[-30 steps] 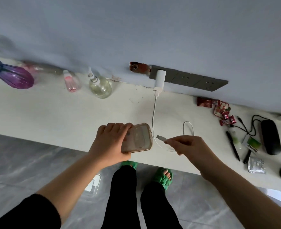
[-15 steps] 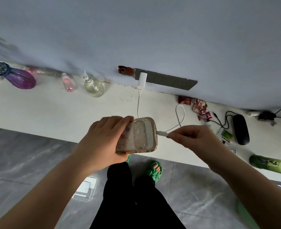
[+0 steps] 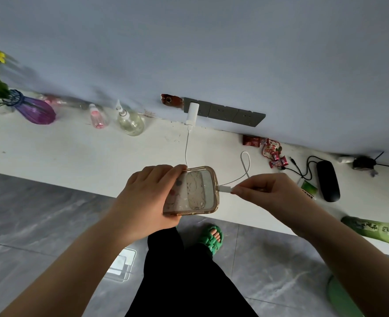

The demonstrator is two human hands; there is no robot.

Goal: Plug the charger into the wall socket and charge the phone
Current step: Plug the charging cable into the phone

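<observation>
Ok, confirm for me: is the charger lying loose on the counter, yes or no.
No, the white charger sits plugged into the grey wall socket strip, its cable hanging down.

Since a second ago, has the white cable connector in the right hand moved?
Yes. The white cable connector has closed its gap to the clear-cased phone, now meeting its edge, pinched by the right hand.

Little reads clearly. The green bottle point(image 3: 381, 229), right of the right hand's fingers point(image 3: 239, 189), bears characters too blurred to read; so does the red packet point(image 3: 270, 148) beyond them.
</observation>
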